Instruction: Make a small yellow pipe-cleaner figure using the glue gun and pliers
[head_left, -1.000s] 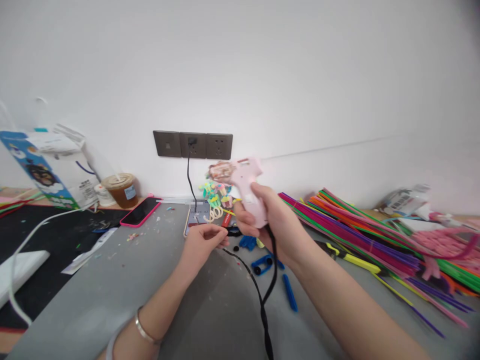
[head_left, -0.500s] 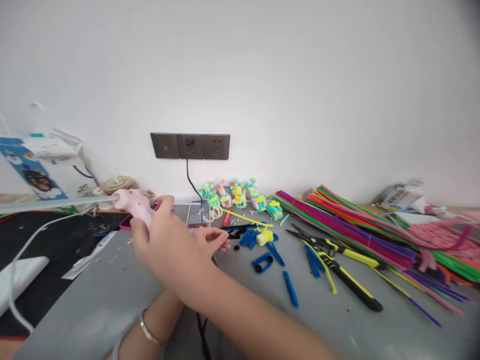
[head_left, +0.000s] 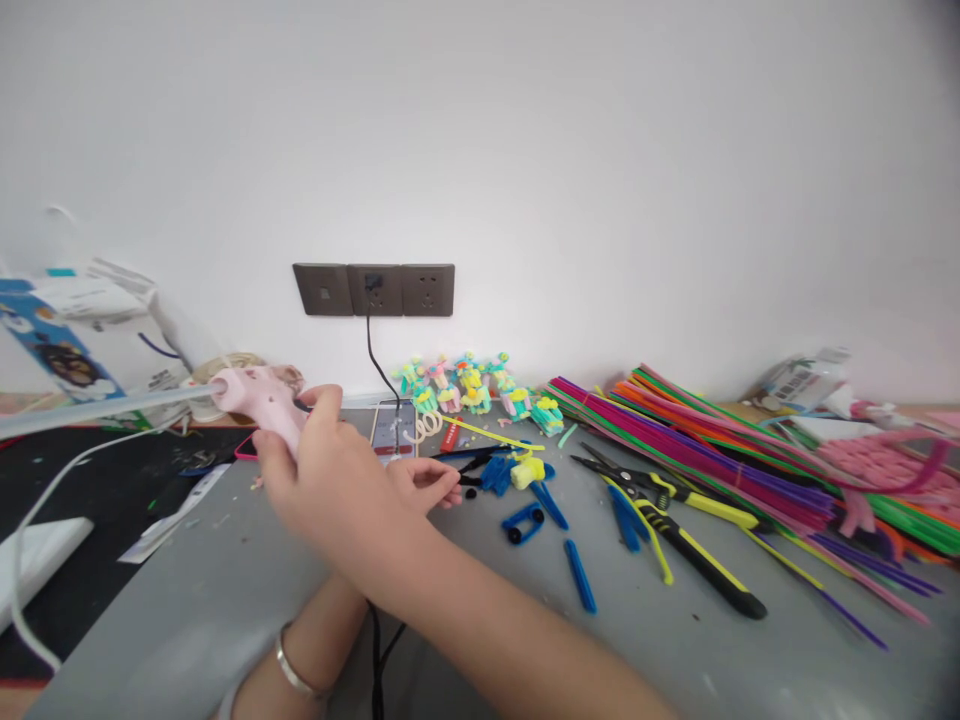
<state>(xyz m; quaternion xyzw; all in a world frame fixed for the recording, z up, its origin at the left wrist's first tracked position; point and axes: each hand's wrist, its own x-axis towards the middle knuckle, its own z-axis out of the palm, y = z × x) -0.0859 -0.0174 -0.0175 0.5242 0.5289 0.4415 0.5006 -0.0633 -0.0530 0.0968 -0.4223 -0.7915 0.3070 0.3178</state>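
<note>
My right hand (head_left: 334, 490) is wrapped round the handle of a pink glue gun (head_left: 259, 400), with a long translucent glue stick (head_left: 112, 412) running out of its back to the left. Beneath the right wrist crosses my left arm, which wears a silver bracelet. The fingers of my left hand (head_left: 427, 484) are pinched together; what they hold, if anything, I cannot make out. Black fuzzy pieces (head_left: 474, 466) lie right at those fingertips. Just beyond are a blue fuzzy piece (head_left: 496, 475), a yellow bundle (head_left: 528, 472) and a blue loop with black discs (head_left: 523, 522).
Yellow-and-black pliers (head_left: 682, 540) and coloured pipe cleaners (head_left: 697, 460) lie to the right. Several small pastel figures (head_left: 472, 385) stand by the wall, near a phone (head_left: 391, 430). A black cable (head_left: 377, 650) runs under my arms. Packaging (head_left: 82, 340) stands at left.
The view has shifted slightly. The glue gun in my right hand sits a little further left and higher, and the black cable under my arms has swung left. My left hand stays pinched.
</note>
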